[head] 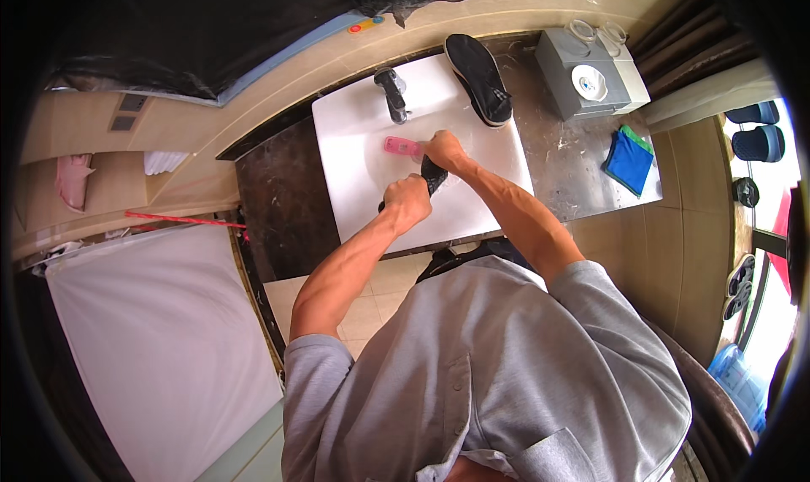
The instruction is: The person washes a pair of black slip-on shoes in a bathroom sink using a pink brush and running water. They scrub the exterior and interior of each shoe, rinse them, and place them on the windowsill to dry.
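Note:
Over the white sink basin [354, 165], a black fabric item [435, 177] with a patterned part is stretched between my two fists. Most of it is covered by my fingers, so I cannot tell its full shape. My left hand [408, 198] grips the lower part, and a dark end shows past its left side. Farther up, my right hand [447, 151] is closed around the upper end. A pink plastic object [402, 146] with writing lies just left of my right fingers; whether they touch it is unclear. A black slip-on shoe [479, 80] rests on the basin's back right corner.
A black faucet [392, 96] stands behind the bowl. On the dark stone counter [278, 197] to the right are a grey box [585, 80] with a white dish and a folded blue-green cloth [631, 160]. Several shoes line a ledge [728, 229] at far right.

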The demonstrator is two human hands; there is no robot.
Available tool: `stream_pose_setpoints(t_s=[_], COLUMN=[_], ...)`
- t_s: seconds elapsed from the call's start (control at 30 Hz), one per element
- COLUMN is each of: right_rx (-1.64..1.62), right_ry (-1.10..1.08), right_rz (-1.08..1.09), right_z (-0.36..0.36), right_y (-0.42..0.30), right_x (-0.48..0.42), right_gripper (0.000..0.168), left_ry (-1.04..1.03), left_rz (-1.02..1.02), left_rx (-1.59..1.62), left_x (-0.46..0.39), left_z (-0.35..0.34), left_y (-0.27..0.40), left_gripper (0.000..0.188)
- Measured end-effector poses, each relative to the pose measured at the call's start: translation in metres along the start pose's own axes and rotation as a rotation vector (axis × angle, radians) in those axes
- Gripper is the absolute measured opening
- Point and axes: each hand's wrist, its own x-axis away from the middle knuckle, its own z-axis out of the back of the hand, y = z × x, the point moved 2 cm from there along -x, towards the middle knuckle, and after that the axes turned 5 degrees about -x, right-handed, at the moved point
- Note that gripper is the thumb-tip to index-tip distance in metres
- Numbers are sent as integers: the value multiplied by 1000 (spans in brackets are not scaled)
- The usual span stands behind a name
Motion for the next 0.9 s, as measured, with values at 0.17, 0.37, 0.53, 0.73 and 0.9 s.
stream_pose_setpoints(t_s=[0.17, 0.37, 0.53, 0.73, 0.9], right_rx=[-206, -448, -240, -500, -586], right_ry=[-28, -426, -564, -587, -640], right_rz=[178, -61, 9, 133, -7], right_z=[26, 65, 73, 71, 73], right_y=[-31, -42, -24, -36, -42], right_x=[29, 76, 74, 72, 86], right_gripper=[39, 64, 81, 45, 42], left_ry=[62, -167, -252, -415, -63], left_rz=[57, 125, 18, -53, -75], left_rx=[164, 960, 1314, 1663, 1413], left_x=[9, 57, 77, 99, 106], left_z=[7, 10, 19, 35, 56], left_y=[-18, -43, -45, -65, -76], left_gripper=[41, 43, 23, 40, 47])
